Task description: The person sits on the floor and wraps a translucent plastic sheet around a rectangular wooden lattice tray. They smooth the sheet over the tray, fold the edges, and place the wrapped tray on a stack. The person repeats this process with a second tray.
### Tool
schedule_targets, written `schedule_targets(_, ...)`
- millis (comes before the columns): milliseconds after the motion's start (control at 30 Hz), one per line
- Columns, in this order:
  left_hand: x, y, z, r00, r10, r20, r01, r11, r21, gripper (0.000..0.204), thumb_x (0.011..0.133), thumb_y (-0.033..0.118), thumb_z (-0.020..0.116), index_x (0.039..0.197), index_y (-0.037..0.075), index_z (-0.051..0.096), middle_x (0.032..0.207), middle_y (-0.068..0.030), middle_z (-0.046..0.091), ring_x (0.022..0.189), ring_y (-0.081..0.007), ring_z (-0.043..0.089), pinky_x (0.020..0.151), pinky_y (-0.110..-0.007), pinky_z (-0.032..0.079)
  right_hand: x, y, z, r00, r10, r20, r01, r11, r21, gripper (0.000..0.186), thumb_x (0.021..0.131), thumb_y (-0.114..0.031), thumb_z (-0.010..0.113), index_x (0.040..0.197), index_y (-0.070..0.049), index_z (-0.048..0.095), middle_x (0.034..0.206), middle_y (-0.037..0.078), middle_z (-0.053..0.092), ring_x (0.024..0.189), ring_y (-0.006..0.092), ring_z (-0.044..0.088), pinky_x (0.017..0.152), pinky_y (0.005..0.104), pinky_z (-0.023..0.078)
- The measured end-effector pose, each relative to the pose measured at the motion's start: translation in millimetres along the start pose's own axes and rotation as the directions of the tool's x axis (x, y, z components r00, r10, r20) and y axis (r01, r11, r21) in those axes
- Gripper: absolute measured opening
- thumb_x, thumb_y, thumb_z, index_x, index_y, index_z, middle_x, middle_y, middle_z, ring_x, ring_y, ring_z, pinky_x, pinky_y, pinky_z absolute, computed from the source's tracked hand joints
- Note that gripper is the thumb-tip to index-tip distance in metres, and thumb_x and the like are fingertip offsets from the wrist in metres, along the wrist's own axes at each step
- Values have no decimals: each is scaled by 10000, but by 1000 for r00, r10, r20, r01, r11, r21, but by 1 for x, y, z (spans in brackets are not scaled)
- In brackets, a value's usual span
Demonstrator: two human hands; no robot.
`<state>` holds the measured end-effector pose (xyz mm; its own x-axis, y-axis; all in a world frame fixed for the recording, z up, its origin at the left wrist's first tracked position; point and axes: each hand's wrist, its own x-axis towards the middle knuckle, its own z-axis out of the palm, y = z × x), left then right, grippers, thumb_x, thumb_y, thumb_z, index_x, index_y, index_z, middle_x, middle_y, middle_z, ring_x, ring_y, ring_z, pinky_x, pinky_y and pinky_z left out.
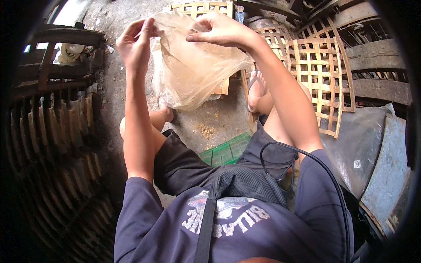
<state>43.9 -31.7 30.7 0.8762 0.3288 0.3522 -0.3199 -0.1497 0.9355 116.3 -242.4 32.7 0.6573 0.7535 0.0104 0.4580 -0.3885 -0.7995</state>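
Observation:
A large, thin, see-through plastic bag (193,72) hangs out in front of me, held up above the floor between my legs. My left hand (137,41) is closed, pinching the bag's upper left edge between thumb and fingers. On the other side my right hand (219,31) has its thumb and fingers curled together at the bag's upper right edge. Crumpled film stretches between the two hands, and its lower part droops in loose folds. Through the film I make out a pale tan tone; whether anything lies inside, I cannot tell.
Woven bamboo racks (315,65) lean at the right, with another woven frame (219,6) behind the bag. Dark slatted wood (52,131) lines the left. A green plastic crate (226,151) sits between my thighs. Clear plastic sheeting (355,140) lies right, beside a blue board (386,162).

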Motion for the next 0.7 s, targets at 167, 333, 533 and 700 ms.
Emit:
schedule_targets(167, 29, -8, -41, 850, 0, -527, -6, 1000, -10, 96, 879, 41, 632, 921, -43, 656, 874, -130, 671, 724, -160, 646, 660, -259, 559, -9, 9, -8, 943, 35, 330, -46, 999, 26, 279, 849, -279, 655, 891, -6, 689, 733, 43, 701, 678, 106, 606, 676, 285, 478)
schedule_targets(333, 33, -24, -95, 758, 54, -650, 95, 977, 192, 146, 874, 49, 614, 949, -73, 586, 883, -135, 648, 755, -186, 631, 667, -268, 525, -10, 3, -6, 964, 161, 212, -118, 972, -203, 230, 835, -224, 648, 891, -5, 690, 727, 98, 692, 675, 143, 644, 662, 315, 494)
schedule_targets(533, 15, 2, -29, 797, 513, -317, -108, 638, 762, 598, 777, 232, 696, 1264, -33, 472, 1204, -224, 524, 1154, -333, 498, 1053, -516, 284, -8, 6, -6, 962, -155, -225, 52, 914, -403, 294, 825, -289, 665, 981, -41, 685, 874, 168, 681, 753, 289, 675, 732, 362, 529)
schedule_targets(700, -14, 4, 19, 891, 437, 119, -427, 720, 547, 440, 762, 288, 757, 1146, 115, 629, 1055, -90, 655, 1207, -313, 508, 1062, -555, 202, -6, -15, 0, 735, -503, -454, 341, 854, -393, 146, 777, -59, 619, 907, -3, 653, 829, 197, 659, 727, 315, 647, 665, 358, 529)
